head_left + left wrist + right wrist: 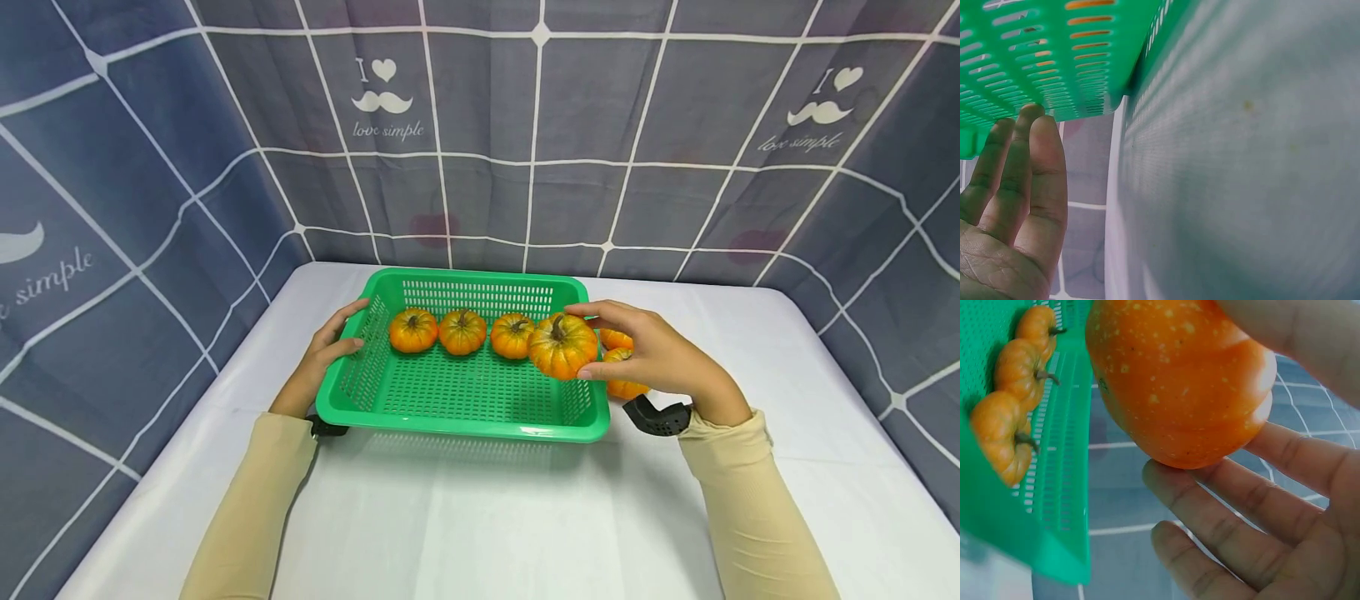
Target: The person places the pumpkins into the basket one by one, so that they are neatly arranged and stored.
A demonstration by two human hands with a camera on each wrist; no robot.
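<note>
My right hand (641,346) holds a small orange pumpkin (562,346) between thumb and fingertips, above the right end of a green plastic basket (465,426). In the right wrist view the held pumpkin (1179,381) is up close, its smooth orange side showing. Inside the basket, three similar pumpkins stand in a row: a left one (412,331), a middle one (462,332) and a right one (512,336). At the basket's left side rests my left hand (322,358); in the left wrist view its straight fingers (1047,162) touch the slotted outer wall.
Beyond the basket's right side, two more pumpkins, a nearer one (626,387) and a farther one (615,338), lie on the white table (480,517), partly hidden by my right hand. A grey checked cloth (480,100) hangs behind and along both sides.
</note>
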